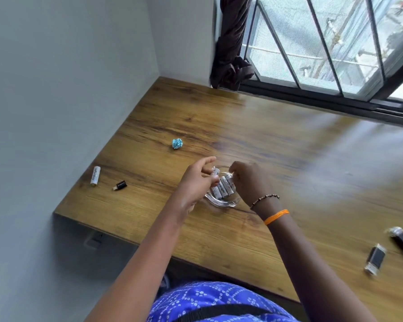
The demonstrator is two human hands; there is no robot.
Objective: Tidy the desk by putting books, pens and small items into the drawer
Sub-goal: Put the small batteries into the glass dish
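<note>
Batteries [222, 188] in glass dish [223, 203] near desk's [289, 159] front edge: light, slippery; left hand [196, 180] pinches one, right hand [247, 180] grips fragile rim.

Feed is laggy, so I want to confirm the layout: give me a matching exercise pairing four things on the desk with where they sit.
Things:
1. crumpled blue paper
2. loose white battery
3. glass dish
4. two black USB sticks

Places:
A. by the desk's left edge, near the wall
B. far right, near the desk's front edge
C. between the left hand and right hand, batteries inside
D. alone, beyond the hands

Pairs: 1-D, 2-A, 3-C, 4-B
</note>
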